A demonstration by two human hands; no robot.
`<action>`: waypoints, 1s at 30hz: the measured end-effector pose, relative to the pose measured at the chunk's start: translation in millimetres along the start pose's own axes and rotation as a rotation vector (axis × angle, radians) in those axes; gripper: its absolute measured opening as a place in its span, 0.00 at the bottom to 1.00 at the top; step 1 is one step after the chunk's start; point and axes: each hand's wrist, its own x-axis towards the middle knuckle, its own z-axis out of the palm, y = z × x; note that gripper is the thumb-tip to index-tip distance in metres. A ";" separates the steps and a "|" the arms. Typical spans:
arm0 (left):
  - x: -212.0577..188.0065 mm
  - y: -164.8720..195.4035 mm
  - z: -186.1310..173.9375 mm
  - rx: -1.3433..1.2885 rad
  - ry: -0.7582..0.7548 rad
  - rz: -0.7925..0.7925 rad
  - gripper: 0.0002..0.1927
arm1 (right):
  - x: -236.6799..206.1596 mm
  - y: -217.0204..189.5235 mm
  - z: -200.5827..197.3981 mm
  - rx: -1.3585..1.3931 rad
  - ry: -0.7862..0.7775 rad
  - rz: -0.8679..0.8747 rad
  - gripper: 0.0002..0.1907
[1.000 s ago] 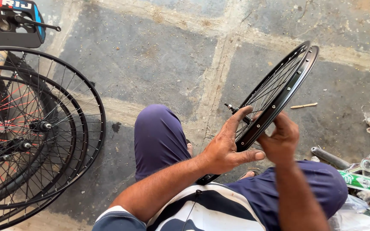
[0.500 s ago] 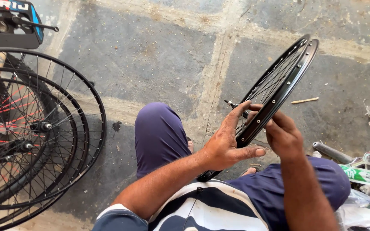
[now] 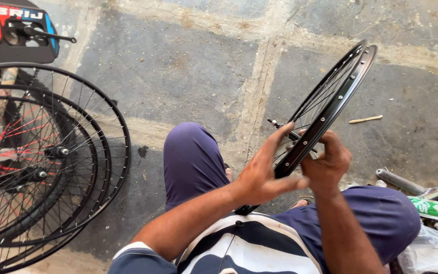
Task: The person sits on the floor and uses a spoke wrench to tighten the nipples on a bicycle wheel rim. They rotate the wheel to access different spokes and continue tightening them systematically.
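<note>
A person sat on a stone floor (image 3: 178,66) with knees up, in purple trousers (image 3: 191,162) and a striped shirt (image 3: 249,248). A black wheel (image 3: 330,106) stood on its edge between the knees and leaned away from the person. It had thin spokes, and its axle (image 3: 276,123) poked out toward the left.

The left hand (image 3: 264,172) was open. Its palm lay against the left side of the rim, with the fingers (image 3: 280,142) spread up along the spokes and the thumb stuck out under the rim. It pressed on the wheel but did not wrap round it.

The right hand (image 3: 330,162) was curled up just on the other side of the rim. Its fingers were bent in toward the spokes, close by the axle. Whether it pinched something small there could not be told, because the rim hid the fingertips.

Off to the left, well apart from the hands, more wheels (image 3: 41,167) lay stacked on the floor, and some had red spokes. A red and black thing (image 3: 11,28) sat in the top left corner. A small stick (image 3: 365,120) lay on the floor past the wheel. On the right lay a green bike part (image 3: 434,209) and a grey tube (image 3: 399,181)
</note>
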 end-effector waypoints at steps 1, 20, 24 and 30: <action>-9.1 -2.3 -4.7 0.038 0.004 0.108 0.55 | -0.3 5.1 -1.8 0.311 -0.104 0.076 0.11; 30.9 17.3 -3.0 0.134 -0.122 0.036 0.58 | -20.7 42.8 -30.7 0.817 -0.115 0.151 0.13; 26.8 15.4 -0.8 0.096 -0.121 -0.023 0.59 | -0.4 40.5 -26.1 1.018 -0.204 0.352 0.17; 23.2 16.0 -3.9 0.049 -0.146 -0.105 0.59 | 13.1 19.3 -38.0 0.845 -0.406 0.318 0.26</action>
